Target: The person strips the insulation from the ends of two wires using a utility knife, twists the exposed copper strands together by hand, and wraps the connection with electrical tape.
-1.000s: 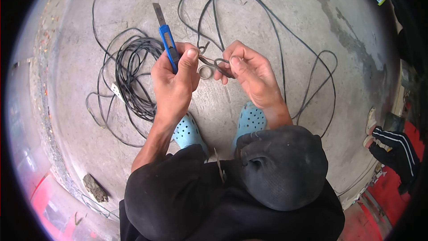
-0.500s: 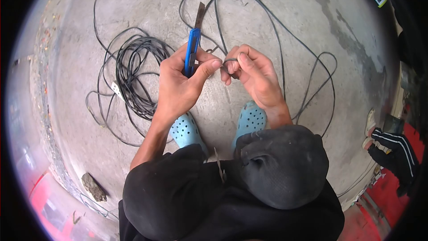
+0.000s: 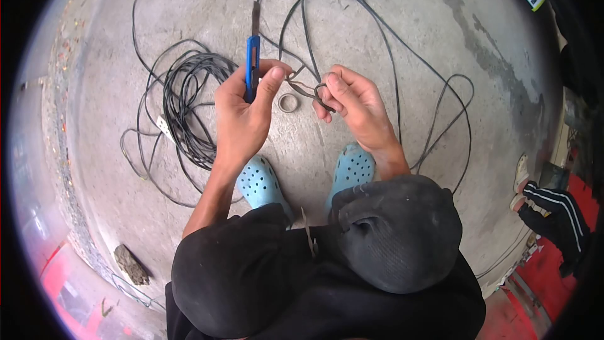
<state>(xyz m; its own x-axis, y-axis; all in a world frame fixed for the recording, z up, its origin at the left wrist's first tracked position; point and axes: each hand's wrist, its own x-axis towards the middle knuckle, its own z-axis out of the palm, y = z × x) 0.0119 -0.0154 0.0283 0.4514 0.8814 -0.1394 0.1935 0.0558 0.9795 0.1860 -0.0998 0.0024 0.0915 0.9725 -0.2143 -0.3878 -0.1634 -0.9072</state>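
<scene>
A blue utility knife (image 3: 252, 69) with its blade out points away from me, held in my left hand (image 3: 244, 106). The thumb and forefinger of that hand also pinch the end of a dark cable. My right hand (image 3: 360, 108) grips another part of the cable (image 3: 304, 90), which is bent and looped between the two hands. Beyond the hands, black cable (image 3: 306, 24) runs in loose loops over the floor. A roll of tape (image 3: 288, 102) lies on the floor between my hands.
A coil of black cable (image 3: 189, 97) lies at the left, with a white power strip (image 3: 165, 127) beside it. Light blue clogs (image 3: 259, 181) are below my hands. A rock (image 3: 131, 264) lies lower left. Another person's striped trouser leg (image 3: 557, 208) shows at right.
My left hand has moved left with the knife, away from my right hand. More cable now shows between the hands, and the tape roll has come into view.
</scene>
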